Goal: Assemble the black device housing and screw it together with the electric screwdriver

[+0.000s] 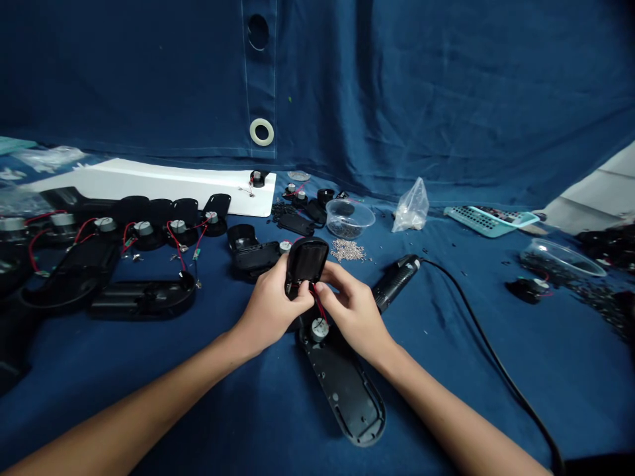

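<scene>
In my left hand [272, 305] is a black plastic housing [307, 259], tilted up with its hollow inside facing me. My right hand [353, 305] works at its lower edge, with thumb and fingers closed around red wires [320, 304]. Those wires run down to a small silver motor [319, 329]. The motor sits at the upper end of a long black casing half [350, 390] lying on the blue cloth. Both thumbs nearly meet at the housing's lower edge, where the fingertips hide the wire ends.
To the left stand several black casings with wired motors [143, 229]. Behind my hands are a clear bowl [350, 218] and a pile of small screws [347, 250]. A corded black electric screwdriver [397, 283] lies right of my hands. Farther right is a turquoise basket [489, 223].
</scene>
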Tool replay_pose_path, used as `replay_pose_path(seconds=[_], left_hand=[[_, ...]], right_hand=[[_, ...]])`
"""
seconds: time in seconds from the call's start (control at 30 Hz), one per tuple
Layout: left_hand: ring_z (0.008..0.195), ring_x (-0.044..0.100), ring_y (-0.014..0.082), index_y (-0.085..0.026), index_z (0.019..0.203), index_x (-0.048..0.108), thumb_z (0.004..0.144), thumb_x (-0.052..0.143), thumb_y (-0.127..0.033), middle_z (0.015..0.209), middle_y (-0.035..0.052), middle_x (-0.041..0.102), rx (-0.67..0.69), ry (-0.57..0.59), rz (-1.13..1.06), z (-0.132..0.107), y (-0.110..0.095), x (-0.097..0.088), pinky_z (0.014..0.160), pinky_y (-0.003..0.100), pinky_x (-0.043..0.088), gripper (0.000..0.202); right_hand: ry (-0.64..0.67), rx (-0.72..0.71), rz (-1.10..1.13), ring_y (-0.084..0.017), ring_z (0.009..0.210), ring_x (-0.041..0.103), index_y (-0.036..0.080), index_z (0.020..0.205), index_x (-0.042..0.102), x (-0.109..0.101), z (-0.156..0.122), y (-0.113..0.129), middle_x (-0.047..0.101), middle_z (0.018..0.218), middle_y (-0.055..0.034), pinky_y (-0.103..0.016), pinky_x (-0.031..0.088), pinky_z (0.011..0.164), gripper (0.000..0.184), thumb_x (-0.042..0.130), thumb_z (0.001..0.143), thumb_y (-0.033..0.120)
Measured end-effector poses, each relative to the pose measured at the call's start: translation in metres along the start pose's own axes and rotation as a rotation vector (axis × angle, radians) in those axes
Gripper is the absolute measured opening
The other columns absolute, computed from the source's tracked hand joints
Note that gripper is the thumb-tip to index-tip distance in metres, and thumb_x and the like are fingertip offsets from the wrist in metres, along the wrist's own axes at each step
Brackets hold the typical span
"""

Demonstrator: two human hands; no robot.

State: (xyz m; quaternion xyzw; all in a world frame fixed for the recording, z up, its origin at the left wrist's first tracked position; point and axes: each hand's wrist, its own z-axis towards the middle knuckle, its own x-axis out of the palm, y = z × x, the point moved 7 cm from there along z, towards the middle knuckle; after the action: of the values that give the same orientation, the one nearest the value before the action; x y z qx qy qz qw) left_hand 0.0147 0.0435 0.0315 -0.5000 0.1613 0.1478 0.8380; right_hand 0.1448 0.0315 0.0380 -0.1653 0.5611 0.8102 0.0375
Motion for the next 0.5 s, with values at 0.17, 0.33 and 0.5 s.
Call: replay_pose_path(seconds=[0.17,0.33,0.5], left_hand=[[0.084,0.062,0.018,-0.015,0.111,0.054,0.077,0.055,-0.017,0.092,0.0053,0.066,0.004,0.014,0.001,0.002,-0.004,0.0,0.075,0.028,0.048,0.034],[0.081,0.059,0.0167,-0.015,0.11,0.052,0.081,0.053,-0.017,0.09,0.0044,0.062,0.022,-0.019,0.012,0.0,-0.002,0.0,0.072,0.027,0.048,0.029],[0.108,0.055,0.0213,-0.012,0.121,0.045,0.089,0.045,-0.017,0.113,0.0119,0.057,0.093,-0.014,-0.019,-0.004,-0.006,0.001,0.095,0.035,0.045,0.033]], right_hand=[[-0.005,0.006,0.022,-0.019,0.106,0.063,0.023,0.123,0.058,0.001,-0.001,0.0,0.066,0.118,-0.0049,-0.036,0.052,0.095,0.035,0.052,0.089,0.025],[-0.095,0.058,0.0,-0.018,0.106,0.063,0.022,0.12,0.053,-0.001,-0.003,-0.003,0.064,0.117,-0.0069,-0.034,0.054,0.09,0.032,0.053,0.09,0.029],[-0.158,0.023,-0.274,-0.015,0.078,0.059,0.02,0.085,0.055,-0.008,-0.002,0.002,0.061,0.085,-0.0035,-0.029,0.049,0.07,0.015,0.054,0.09,0.034]])
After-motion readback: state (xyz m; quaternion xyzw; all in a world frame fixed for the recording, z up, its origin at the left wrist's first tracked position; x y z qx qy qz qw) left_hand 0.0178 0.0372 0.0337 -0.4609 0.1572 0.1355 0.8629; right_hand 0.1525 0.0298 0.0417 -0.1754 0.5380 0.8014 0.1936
